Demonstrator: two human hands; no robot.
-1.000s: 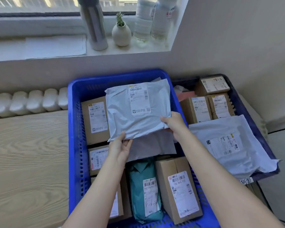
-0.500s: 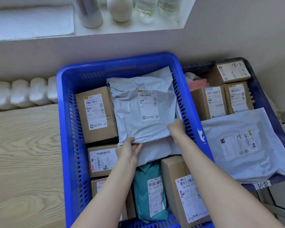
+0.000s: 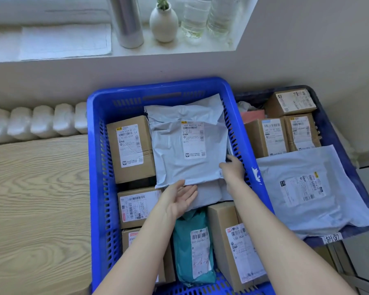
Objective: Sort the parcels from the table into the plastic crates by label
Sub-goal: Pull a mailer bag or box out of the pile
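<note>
A grey poly mailer with a white label lies in the back of the bright blue crate, on top of another grey bag. My left hand is off its near edge, palm up and fingers apart, holding nothing. My right hand rests on the mailer's near right corner against the crate wall; whether it still pinches the corner I cannot tell. Brown boxes and a teal bag fill the rest of this crate. To the right, a dark blue crate holds several boxes and a large grey mailer.
The wooden table lies left of the crates. A white radiator runs behind it. The windowsill above carries a steel flask, a small white vase and two clear bottles.
The grey mailer went from held above the crate to lying flat in its back half. My left hand has let go and turned palm up.
</note>
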